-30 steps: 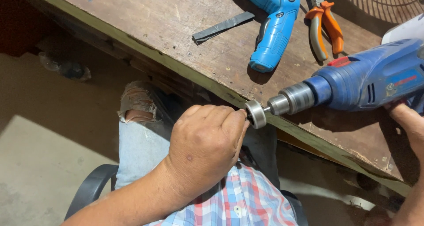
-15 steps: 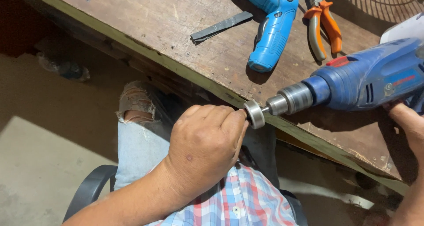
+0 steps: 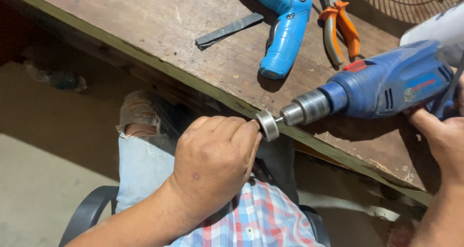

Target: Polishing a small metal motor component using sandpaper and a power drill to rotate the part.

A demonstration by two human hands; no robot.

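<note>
Gripping a small round metal ring (image 3: 267,125), looks like a bearing, the left hand (image 3: 212,165) is curled into a near fist, fingertips clamped on the ring's rim just off the near edge of the wooden workbench (image 3: 145,29); below it sit the person's torn jeans (image 3: 140,145), plaid shirt (image 3: 261,218) and a dark chair arm (image 3: 87,213). Ring sits on the tip of whatever is chucked in the blue power drill (image 3: 386,85), touching it, silver chuck (image 3: 304,112) just beside the ring, drill body lying low over the bench edge. On the bench further back, left to right: flat dark metal strip (image 3: 227,30), blue cordless tool (image 3: 286,32), orange-handled pliers (image 3: 340,27), a fan grille (image 3: 411,0) at top right, all well apart from the hands. Right hand (image 3: 442,141) is at the frame edge, closed around the drill's grip, trigger finger hidden so cannot tell if it is pressing. Step in hand reads as holding the ring steady on the drill tip, seating or spinning it, cannot tell if the chuck turns. Next move likely calls for a firm pinch, fingers kept clear of the chuck, drill kept level and in line with the ring
</note>
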